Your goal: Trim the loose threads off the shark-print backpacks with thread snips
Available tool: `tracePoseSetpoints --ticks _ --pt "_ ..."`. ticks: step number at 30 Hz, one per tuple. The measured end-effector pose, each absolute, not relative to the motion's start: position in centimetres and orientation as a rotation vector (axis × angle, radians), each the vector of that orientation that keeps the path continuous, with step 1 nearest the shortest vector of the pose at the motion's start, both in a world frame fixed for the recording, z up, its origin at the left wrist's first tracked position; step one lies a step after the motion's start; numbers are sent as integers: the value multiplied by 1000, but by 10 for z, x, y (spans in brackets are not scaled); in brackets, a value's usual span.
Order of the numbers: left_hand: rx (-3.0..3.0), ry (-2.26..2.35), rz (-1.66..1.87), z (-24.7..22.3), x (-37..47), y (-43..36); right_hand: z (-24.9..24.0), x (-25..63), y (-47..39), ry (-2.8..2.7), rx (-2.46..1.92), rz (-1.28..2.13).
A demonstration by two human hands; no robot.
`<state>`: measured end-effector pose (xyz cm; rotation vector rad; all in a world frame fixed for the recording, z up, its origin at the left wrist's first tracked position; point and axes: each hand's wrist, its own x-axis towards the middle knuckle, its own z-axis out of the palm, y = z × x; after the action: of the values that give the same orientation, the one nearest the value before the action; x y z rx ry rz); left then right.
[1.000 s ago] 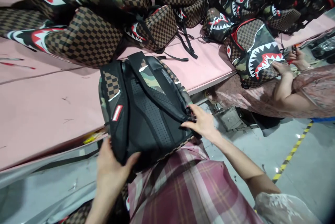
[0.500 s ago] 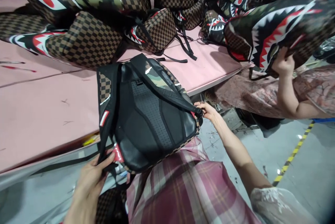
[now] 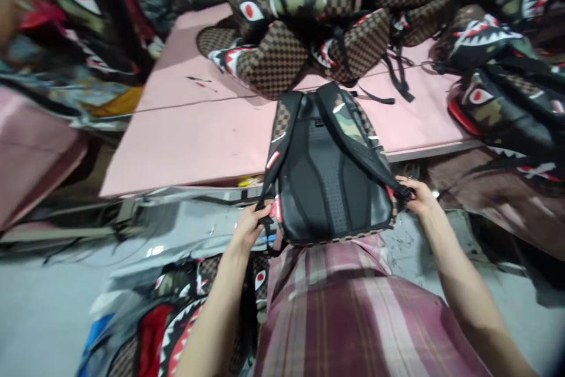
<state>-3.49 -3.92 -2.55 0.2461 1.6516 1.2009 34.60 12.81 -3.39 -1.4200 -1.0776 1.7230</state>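
A backpack (image 3: pixel 333 183) with a black padded back and brown checkered edges leans at the table's front edge, its back panel and both shoulder straps facing up toward me. My left hand (image 3: pixel 252 223) is closed on its lower left corner, by a red tab and the strap's lower end. On the other side, my right hand (image 3: pixel 417 196) grips the lower right corner, where the right strap meets a buckle. The backpack's front face is turned away and hidden.
Several checkered and camouflage shark-mouth backpacks (image 3: pixel 276 59) are heaped along the back of the pink table (image 3: pixel 194 142). Thin brushes (image 3: pixel 203 83) lie at its left. More bags (image 3: pixel 176 318) sit low by my left arm. Another backpack (image 3: pixel 507 106) stands at right.
My view has swung left, so the backpack and both hands appear farther right. Both hands keep their hold. The co-worker's hand at right is out of sight, and that bag now shows its straps.
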Motion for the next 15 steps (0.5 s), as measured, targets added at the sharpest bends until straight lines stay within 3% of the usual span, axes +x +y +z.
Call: tracePoseSetpoints --ticks 10,15 --pt "317 1641 1301 -18 -43 -46 -20 350 109 -1205 -1596 1471" --pt "645 1905 1128 -13 -17 -45 6 273 42 -1373 -1557 1193"
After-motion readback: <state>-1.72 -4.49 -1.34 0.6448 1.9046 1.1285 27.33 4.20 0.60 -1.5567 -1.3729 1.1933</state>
